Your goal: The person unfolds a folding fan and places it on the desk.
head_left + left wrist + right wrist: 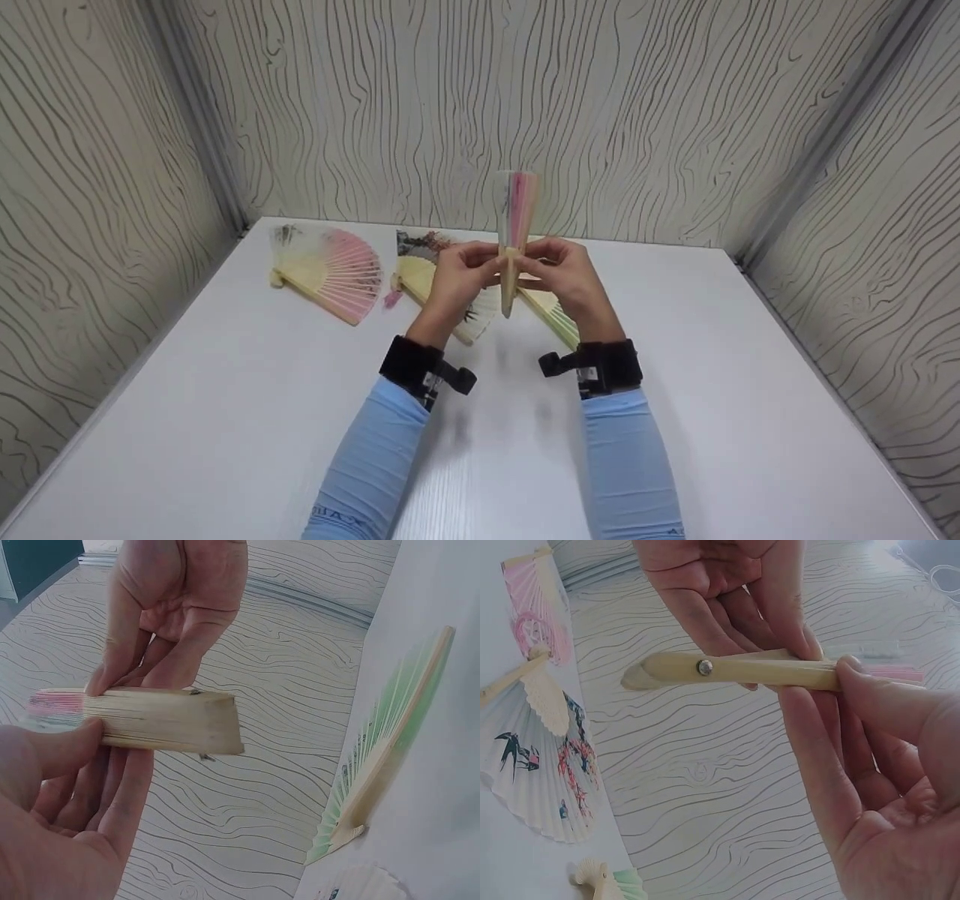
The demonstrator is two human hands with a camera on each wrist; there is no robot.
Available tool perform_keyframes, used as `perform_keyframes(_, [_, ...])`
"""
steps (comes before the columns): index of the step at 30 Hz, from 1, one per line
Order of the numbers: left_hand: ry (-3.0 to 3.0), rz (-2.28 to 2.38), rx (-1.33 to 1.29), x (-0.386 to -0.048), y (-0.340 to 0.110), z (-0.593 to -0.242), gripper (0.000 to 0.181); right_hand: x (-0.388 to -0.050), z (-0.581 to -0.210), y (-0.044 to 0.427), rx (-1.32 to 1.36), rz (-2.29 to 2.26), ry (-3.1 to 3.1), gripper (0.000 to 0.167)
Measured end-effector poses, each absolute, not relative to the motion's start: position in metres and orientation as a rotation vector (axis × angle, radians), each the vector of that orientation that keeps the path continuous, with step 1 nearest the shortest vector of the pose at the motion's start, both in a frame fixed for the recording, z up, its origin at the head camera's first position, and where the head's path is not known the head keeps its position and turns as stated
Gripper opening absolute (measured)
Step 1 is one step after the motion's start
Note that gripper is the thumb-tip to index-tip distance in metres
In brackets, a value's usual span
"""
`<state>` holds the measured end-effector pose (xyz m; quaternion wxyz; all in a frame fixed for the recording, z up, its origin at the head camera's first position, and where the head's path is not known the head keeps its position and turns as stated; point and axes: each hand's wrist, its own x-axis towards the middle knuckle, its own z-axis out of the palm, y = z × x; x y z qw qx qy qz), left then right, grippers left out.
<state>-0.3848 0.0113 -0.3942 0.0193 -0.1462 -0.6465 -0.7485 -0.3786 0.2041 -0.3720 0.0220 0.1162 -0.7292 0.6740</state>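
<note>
A nearly folded hand fan [517,210] with pink and white leaf stands upright above the table, its wooden ribs bunched together and its pivot end down. My left hand [459,279] pinches its left side between thumb and fingers. From the right, my right hand [566,274] pinches the other side at the same height. In the right wrist view a metal rivet shows on the guard stick of the fan [735,671]. The left wrist view shows the stacked rib edges of the fan [165,720].
Three spread fans lie on the white table [712,420]: a pink and white fan [330,270] at left, a white painted fan [547,772] in the middle, and a green fan [390,742] partly behind my right hand. Wood-grain patterned panels [480,112] stand around the table.
</note>
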Motion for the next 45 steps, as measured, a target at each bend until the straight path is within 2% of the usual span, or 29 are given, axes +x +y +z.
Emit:
perform_keyframes(16, [-2.031,-2.344,-0.433,-0.386,0.008,-0.394,0.026,-0.378,-0.372,0.204,0.342,2.135,-2.265,0.005])
perform_keyframes(31, [-2.0,-2.378,-0.329,-0.389,0.003,-0.395,0.027,-0.378,-0.372,0.211,0.288,2.072,-2.307,0.028])
perform_keyframes(45, [-2.024,-2.353,-0.28,-0.39,0.003,-0.394,0.027,-0.38,-0.371,0.214,0.227,2.154,-2.293,0.032])
